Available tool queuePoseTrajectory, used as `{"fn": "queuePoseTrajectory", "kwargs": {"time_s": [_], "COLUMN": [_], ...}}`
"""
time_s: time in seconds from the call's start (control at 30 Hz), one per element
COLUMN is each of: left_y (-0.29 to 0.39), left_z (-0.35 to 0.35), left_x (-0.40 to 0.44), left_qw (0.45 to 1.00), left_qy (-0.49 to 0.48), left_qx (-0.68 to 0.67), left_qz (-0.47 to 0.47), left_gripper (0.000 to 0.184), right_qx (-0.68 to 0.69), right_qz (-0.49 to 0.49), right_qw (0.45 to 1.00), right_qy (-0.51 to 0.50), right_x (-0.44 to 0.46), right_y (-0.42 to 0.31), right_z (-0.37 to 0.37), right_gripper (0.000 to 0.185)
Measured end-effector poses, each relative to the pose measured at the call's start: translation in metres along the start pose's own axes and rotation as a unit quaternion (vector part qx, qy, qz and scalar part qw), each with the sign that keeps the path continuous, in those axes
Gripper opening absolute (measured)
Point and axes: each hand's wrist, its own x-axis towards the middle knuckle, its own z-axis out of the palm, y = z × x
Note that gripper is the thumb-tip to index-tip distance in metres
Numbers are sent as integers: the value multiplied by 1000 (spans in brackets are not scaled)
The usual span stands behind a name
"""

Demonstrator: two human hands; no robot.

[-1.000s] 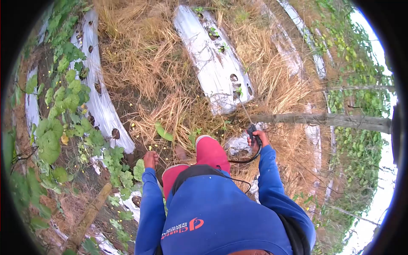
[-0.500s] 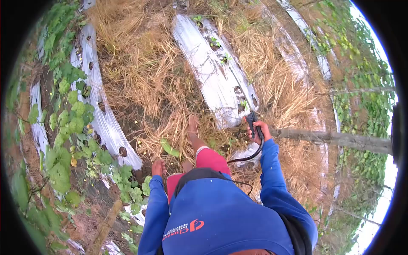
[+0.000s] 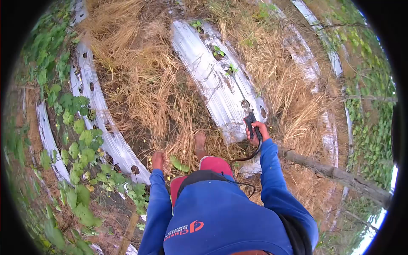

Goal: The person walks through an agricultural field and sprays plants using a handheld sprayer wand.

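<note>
My right hand (image 3: 259,131) is wrapped round the black trigger handle of a sprayer (image 3: 250,120). From the handle a thin lance (image 3: 239,88) reaches forward over the silver plastic mulch (image 3: 208,80), its far end close to a small green seedling (image 3: 231,69). A dark hose (image 3: 244,159) curves from the handle back toward my waist. My left hand (image 3: 157,160) hangs low beside my leg with fingers loosely down and nothing visible in it; it is near a long green leaf (image 3: 179,164).
Another mulch strip with holes (image 3: 100,114) runs along the left, beside leafy vines (image 3: 83,153). Dry straw (image 3: 140,63) covers the ground between strips. A wooden pole (image 3: 335,173) juts in from the right, near my right forearm. My bare foot (image 3: 200,139) stands on the straw.
The view has shifted, so the mulch strips and pole sit lower in it. The lance tip now lies nearer the seedling. My right hand keeps its grip on the sprayer handle.
</note>
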Motion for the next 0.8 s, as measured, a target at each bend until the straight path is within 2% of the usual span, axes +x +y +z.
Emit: {"fn": "queuePoseTrajectory", "kwargs": {"time_s": [0.13, 0.2, 0.27, 0.37, 0.47, 0.8], "left_y": [33, 39, 50, 62, 67, 62], "left_z": [17, 18, 19, 14, 7, -21], "left_x": [19, 28, 29, 25, 20, 29], "left_qw": [998, 999, 999, 999, 999, 999], "left_qy": [-29, -29, 12, 25, 39, 52], "left_qx": [-20, -23, -9, -2, -13, 12], "left_qz": [47, 39, 36, 33, 34, 5], "left_gripper": [29, 30, 23, 23, 24, 28], "right_qx": [8, 11, 12, 14, -6, -1], "right_qz": [26, 25, 33, 36, -2, 17], "right_qw": [1000, 1000, 999, 999, 1000, 1000], "right_qy": [1, 4, 20, 32, 21, 12], "right_x": [11, 14, 18, 23, 21, 37], "right_y": [-19, -27, -30, -30, -28, -36], "right_z": [12, 15, 14, 10, 13, 29], "right_gripper": [27, 27, 28, 27, 27, 30]}}
